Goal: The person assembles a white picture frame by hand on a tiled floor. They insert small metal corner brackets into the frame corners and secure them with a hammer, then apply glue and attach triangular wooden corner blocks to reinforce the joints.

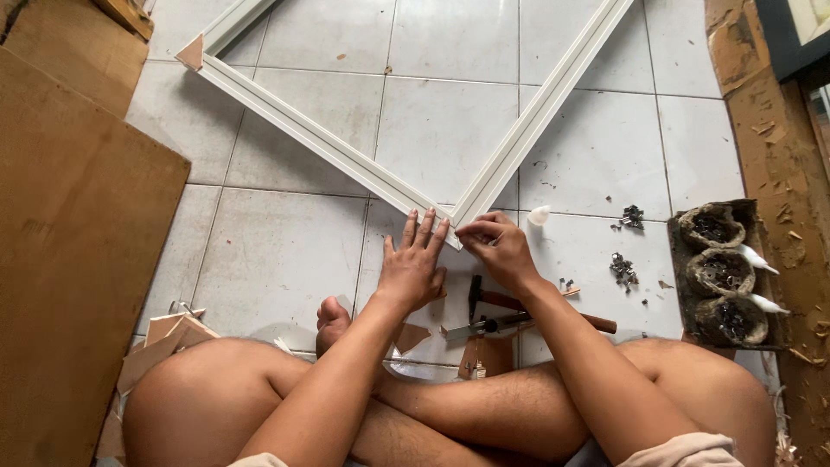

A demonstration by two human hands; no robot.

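White tiled floor (285, 251), bounded by brown board (78, 233) at left and a tray of fasteners (722, 272) at right; open tile beyond. White frame (363, 164) lies flat, mitred corner nearest the person. Left hand (413, 264) flat, fingers spread, pressing that corner; right hand (497, 246) pinched closed at the joint, contents indiscernible, hammer (484, 298) just behind.

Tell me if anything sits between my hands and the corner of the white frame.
Nothing visible does. The left hand lies flat against the white frame's corner, and the right hand pinches at it with its fingers.

White frame (363, 169); pale grey tiles (285, 251); brown board (69, 242).
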